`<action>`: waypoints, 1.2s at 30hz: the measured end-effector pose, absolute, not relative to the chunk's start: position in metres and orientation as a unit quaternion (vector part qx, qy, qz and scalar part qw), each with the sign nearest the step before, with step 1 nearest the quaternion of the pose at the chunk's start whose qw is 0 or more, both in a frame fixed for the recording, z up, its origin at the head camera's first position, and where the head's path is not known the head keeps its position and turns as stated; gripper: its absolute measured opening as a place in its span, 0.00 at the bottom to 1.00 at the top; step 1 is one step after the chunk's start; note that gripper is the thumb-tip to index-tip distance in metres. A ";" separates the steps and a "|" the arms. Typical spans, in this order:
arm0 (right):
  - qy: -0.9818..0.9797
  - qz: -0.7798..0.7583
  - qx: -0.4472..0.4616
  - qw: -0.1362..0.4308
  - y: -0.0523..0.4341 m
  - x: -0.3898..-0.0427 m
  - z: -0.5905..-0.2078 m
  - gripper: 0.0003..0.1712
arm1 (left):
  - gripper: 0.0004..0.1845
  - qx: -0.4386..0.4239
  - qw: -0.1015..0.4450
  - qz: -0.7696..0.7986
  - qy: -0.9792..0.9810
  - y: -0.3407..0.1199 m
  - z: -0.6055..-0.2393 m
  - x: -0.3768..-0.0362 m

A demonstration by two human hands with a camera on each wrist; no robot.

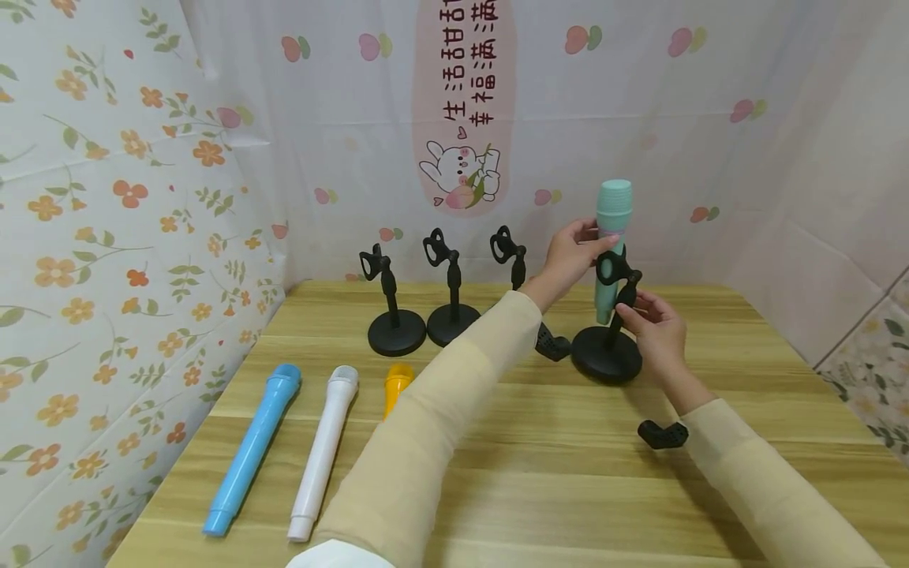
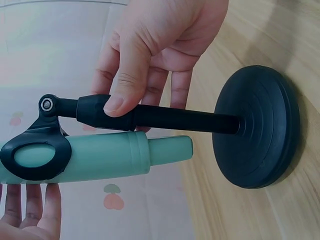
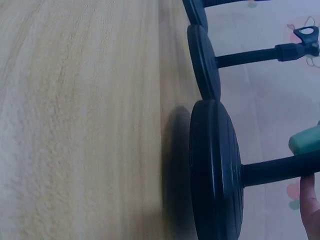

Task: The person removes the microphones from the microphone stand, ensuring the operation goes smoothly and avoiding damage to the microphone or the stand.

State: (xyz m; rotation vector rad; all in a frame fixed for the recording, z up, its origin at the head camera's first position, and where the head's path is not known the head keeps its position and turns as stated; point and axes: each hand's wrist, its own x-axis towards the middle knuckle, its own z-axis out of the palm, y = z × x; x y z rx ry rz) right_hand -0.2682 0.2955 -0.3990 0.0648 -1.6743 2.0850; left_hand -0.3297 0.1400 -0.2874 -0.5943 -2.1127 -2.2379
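Observation:
My left hand (image 1: 570, 256) grips a mint-green microphone (image 1: 614, 207) around its upper part, head up and narrow end down. The microphone stands upright against the clip (image 2: 34, 155) of a black desk stand, and the clip overlaps its body in the left wrist view. With thumb and fingers, my right hand (image 1: 659, 331) holds the pole (image 2: 175, 117) of that stand just below the joint. The stand's round base (image 1: 606, 355) is low at the table. Only the fingers of my left hand (image 2: 32, 212) show under the microphone in the left wrist view.
Three more black stands (image 1: 396, 331) line the back of the table, one partly behind my left arm. Blue (image 1: 252, 450), white (image 1: 323, 454) and orange (image 1: 398, 383) microphones lie at the left. Small black perforated pieces (image 1: 663, 434) lie near the right forearm and beside the stand.

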 end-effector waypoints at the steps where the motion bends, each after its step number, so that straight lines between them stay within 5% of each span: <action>1: -0.601 0.766 0.037 0.224 0.299 -0.271 -0.402 0.20 | 0.20 -0.191 0.001 -0.716 -0.672 0.138 -0.286 -0.329; 13: -0.615 0.772 0.050 0.154 0.284 -0.247 -0.373 0.15 | 0.19 -0.183 -0.011 -0.723 -0.666 0.120 -0.277 -0.317; 36: -0.613 0.779 0.118 0.065 0.285 -0.231 -0.375 0.16 | 0.20 -0.182 -0.016 -0.698 -0.693 0.085 -0.274 -0.281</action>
